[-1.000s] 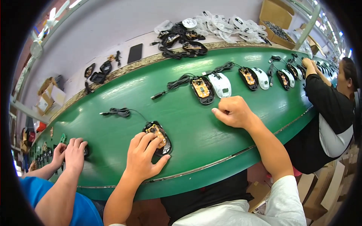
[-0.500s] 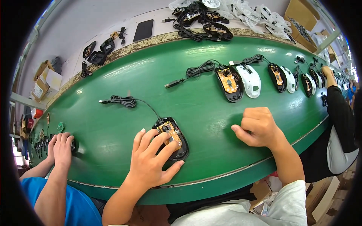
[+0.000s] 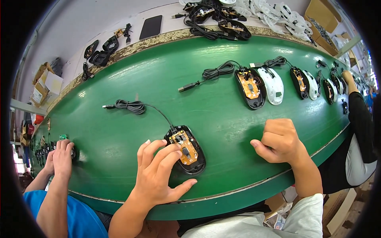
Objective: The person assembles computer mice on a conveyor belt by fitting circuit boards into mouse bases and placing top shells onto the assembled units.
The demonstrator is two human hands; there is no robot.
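Observation:
An opened black computer mouse (image 3: 198,163) lies on the green work surface, its orange circuit board (image 3: 185,147) exposed and its cable coiled to the upper left. My left hand (image 3: 156,170) is at the left side of this mouse, fingers bent and apart, thumb spread toward the front; the fingertips reach the board's left edge, holding nothing. To the right, my right hand (image 3: 279,141) is closed in a fist over the surface, apart from the mouse. Its palm side is hidden, so anything inside cannot be seen.
Another opened mouse (image 3: 251,88) and a white shell (image 3: 272,86) lie far right, with more beyond. Co-workers' hands (image 3: 62,158) work at the left and far right. A ledge behind carries a black phone-like slab (image 3: 151,27), mouse parts and clear plastic shells (image 3: 274,18).
My left hand has drawn back leftward from over the circuit board, uncovering more of it. My right hand stays closed. The whole view has shifted slightly.

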